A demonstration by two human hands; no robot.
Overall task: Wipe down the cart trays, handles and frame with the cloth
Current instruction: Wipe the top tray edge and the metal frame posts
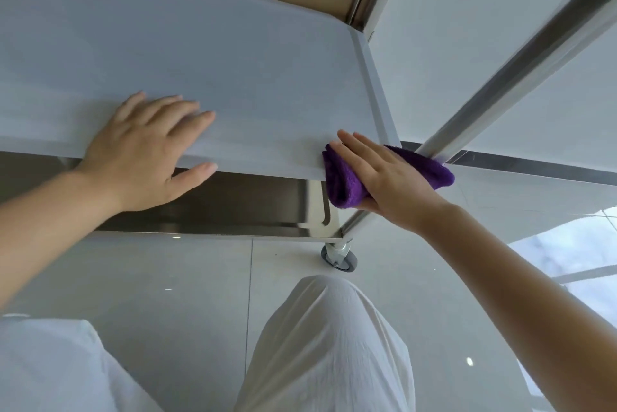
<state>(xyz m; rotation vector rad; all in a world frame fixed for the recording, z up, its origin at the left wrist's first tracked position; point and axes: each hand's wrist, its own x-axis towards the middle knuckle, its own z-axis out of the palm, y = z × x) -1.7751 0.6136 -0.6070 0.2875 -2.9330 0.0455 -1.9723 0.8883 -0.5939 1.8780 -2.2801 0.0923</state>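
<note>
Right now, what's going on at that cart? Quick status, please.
Left hand flat on the top tray, steadying. Right hand presses the purple cloth on the tray's near right corner, by the frame post. Nothing in the way.

Right hand (390,174) presses purple cloth (344,184) on tray (233,61) corner.
</note>
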